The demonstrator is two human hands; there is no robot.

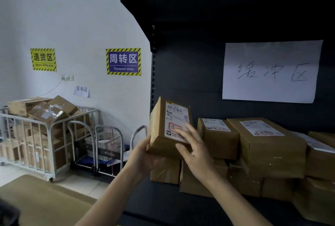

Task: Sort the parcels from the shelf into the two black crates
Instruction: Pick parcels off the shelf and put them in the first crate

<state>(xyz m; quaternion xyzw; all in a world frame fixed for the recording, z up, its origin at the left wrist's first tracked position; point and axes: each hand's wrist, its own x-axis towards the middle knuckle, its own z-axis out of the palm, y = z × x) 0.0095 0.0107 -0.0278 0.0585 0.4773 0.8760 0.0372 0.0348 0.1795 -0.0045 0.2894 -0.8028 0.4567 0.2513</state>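
Observation:
A small brown cardboard parcel [168, 126] with a white shipping label is tilted up in front of the dark shelf [163, 205]. My left hand [143, 155] grips its lower left corner from below. My right hand [192, 144] holds its right side, with the fingers spread over the label and the thumb on the front edge. Several more labelled brown parcels [268, 146] are stacked on the shelf to the right. No black crate is visible.
A white paper sign [272, 71] hangs on the shelf's back panel. At left stand a white metal cage cart [49, 135] full of boxes and folded trolleys [107, 146]. A tan surface [36, 202] lies at lower left.

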